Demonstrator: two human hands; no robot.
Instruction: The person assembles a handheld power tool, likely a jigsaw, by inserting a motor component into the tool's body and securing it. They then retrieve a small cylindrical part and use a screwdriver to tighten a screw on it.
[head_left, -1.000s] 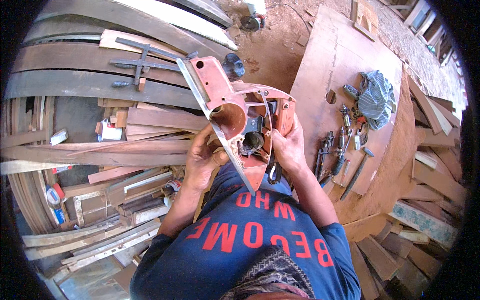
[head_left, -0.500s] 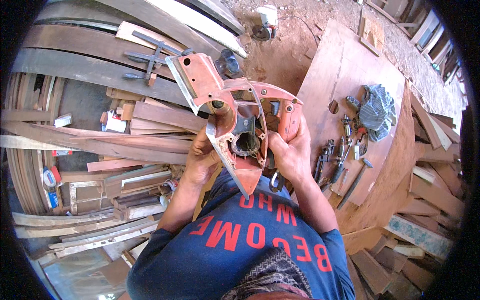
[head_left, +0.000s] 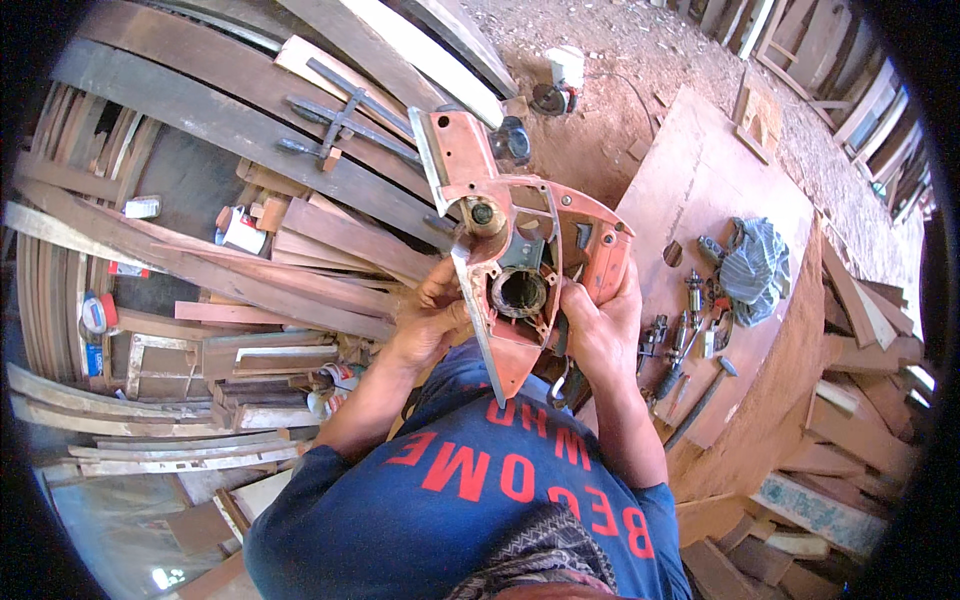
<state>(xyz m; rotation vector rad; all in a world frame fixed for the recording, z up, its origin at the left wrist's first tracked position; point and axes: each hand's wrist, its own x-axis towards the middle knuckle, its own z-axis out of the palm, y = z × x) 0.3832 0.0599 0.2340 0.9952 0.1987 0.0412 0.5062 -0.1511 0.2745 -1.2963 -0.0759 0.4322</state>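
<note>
I see the orange power-tool housing (head_left: 520,270) tipped more upright than a second ago, its round motor cavity now facing me, held over my lap beside the plywood surface (head_left: 700,200). My left hand (head_left: 430,315) grips its metal base edge; my right hand (head_left: 600,325) wraps the handle side. The turning suggests I'm inspecting the cavity. Loose bits (head_left: 680,330) and a hammer (head_left: 700,395) wait on the surface.

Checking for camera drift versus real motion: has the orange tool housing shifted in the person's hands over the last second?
Cannot tell. The orange tool housing sits the same against both hands and the brown board; the whole view shifted together, which suggests head motion.
</note>
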